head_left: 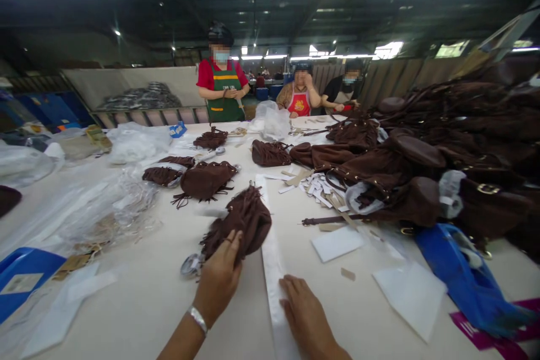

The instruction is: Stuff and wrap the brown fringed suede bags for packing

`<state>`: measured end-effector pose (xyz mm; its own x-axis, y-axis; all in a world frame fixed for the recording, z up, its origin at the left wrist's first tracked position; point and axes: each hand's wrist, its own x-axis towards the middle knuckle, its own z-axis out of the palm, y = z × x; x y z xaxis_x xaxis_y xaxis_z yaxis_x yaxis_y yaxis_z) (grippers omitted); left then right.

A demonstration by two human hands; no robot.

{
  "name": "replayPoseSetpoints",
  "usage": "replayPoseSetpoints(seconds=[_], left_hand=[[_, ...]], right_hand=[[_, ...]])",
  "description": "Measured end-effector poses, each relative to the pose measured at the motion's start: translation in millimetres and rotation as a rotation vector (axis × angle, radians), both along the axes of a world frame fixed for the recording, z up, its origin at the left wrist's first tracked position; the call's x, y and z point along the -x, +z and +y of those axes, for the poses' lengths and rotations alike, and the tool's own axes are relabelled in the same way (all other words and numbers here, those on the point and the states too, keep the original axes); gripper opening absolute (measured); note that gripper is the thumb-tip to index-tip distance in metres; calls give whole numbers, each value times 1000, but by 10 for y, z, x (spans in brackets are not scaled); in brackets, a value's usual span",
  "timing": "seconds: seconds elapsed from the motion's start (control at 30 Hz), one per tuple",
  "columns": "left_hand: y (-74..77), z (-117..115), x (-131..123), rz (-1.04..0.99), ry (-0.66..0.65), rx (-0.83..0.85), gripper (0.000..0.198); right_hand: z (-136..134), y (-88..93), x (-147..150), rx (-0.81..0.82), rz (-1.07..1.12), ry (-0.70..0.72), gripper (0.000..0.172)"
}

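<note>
a dark, beamed roof stretches across twelve o'clock, above a row of lit fluorescent tubes. bright windows sit at two o'clock, over a brownish ribbed partition. at ten, a long pale panel stands below small glinting lamps, with blue containers at nine; the cream worktable spreads toward six.

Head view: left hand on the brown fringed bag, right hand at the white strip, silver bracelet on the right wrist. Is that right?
Not quite: the head view shows the silver bracelet on the left wrist. The left hand is indeed on the brown fringed bag, the right hand at the white strip.
</note>
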<state>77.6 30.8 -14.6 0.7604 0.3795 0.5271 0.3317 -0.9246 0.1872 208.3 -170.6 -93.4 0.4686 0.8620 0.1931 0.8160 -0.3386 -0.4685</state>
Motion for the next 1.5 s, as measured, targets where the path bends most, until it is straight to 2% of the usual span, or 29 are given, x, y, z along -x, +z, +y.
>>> replayPoseSetpoints(seconds=[0.1, 0.17, 0.23, 0.3, 0.37, 0.43, 0.5, 0.57, 0.6, 0.67, 0.73, 0.83, 0.93, 1.03, 1.13, 1.2, 1.27, 1.33, 1.43, 1.5], left_hand=[[-330, -357, -297, 188, -114, -120, 64], [-571, -559, -377, 287, -156, -180, 72], [-760, -681, -380, 341, -139, -193, 77], [-867, -718, -349, 367, -121, -187, 81], [-903, -702, -324, 371, -132, -191, 82], [-900, -672, -317, 363, -139, -200, 81], [-876, -646, -315, 346, -142, -211, 76], [-832, -623, -296, 329, -167, -213, 61], [-800, -612, -276, 328, -185, -204, 53], [-718, -586, -213, 350, -211, -165, 49], [-630, -559, -122, 394, -188, -116, 60], [-544, -514, 66, 427, -103, -83, 74], [-537, -442, 341, 415, -14, -89, 65], [-520, -348, 659, 367, 101, -84, 46], [-396, -331, 830, 244, 236, -57, 31], [-278, -413, 768, 141, 231, -31, 27], [-189, -545, 576, 85, 105, -19, 31], [-169, -664, 328, 79, -29, -35, 34], [-264, -722, 41, 68, -89, -39, 24], [-365, -699, -28, 56, -95, -23, 15]], right_hand=[[-32, -128, -11, 34, -24, 41, 44], [-106, -280, -57, 81, -60, 88, 44], [-223, -400, -135, 137, -91, 164, 43], [-343, -386, -234, 183, -75, 238, 38], [-401, -188, -328, 163, -33, 264, 31], [-338, 142, -396, 70, -22, 218, 31], [-149, 473, -434, -29, -72, 180, 34], [103, 678, -464, -63, -143, 238, 37], [222, 715, -484, -57, -180, 298, 39], [393, 673, -546, -23, -253, 411, 43], [433, 538, -642, 14, -329, 416, 41], [245, 325, -841, 56, -444, 243, 33], [-126, 241, -1055, 145, -523, 128, 29], [-454, 337, -1193, 242, -536, 62, 29], [-506, 578, -1147, 198, -470, -16, 30], [-349, 758, -1007, 102, -375, 44, 33], [-94, 894, -825, 43, -243, 185, 33], [170, 945, -662, 51, -131, 287, 31], [410, 856, -557, 96, -27, 356, 33], [405, 718, -605, 58, 68, 341, 36]])
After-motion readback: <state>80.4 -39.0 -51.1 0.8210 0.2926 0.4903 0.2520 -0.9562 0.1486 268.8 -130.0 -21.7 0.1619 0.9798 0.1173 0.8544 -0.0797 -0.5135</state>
